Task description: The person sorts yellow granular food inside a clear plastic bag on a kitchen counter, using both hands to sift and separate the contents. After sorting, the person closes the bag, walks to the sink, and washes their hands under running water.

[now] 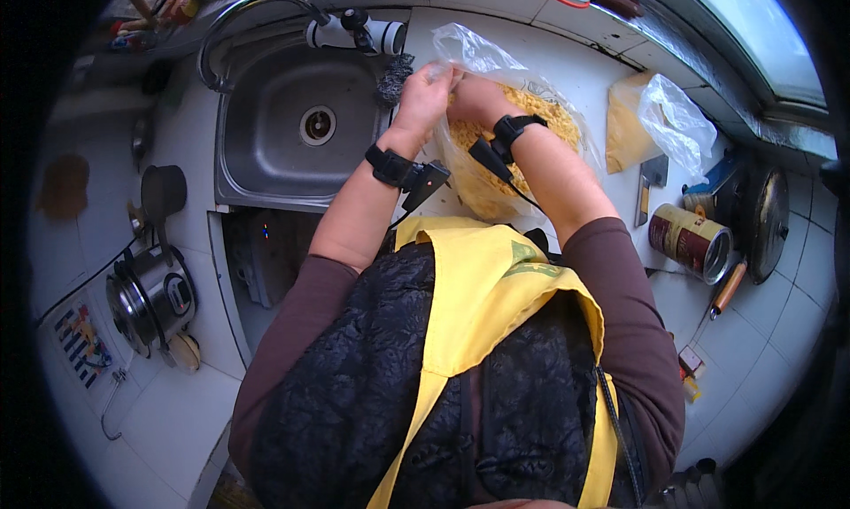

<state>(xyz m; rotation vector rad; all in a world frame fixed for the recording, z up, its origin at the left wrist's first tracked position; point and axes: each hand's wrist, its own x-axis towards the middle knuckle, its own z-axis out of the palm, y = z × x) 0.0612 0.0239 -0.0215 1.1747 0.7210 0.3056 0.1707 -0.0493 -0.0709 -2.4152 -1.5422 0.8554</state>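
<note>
A large clear plastic bag (560, 133) of yellow, crumbly food lies on the white counter, right of the sink. My left hand (427, 93) pinches the top edge of this bag beside a dark scouring pad (394, 80). Just to its right, my right hand (475, 102) reaches into the bag's top, its fingers hidden from view.
A steel sink (266, 168) with a tap (354, 33) is at upper left. A second bag (629, 119) lies right, near a knife (645, 195), a can (677, 243) and a dark lidded pan (766, 226). A steel cooker (168, 296) stands left, below a small dark pot (164, 190).
</note>
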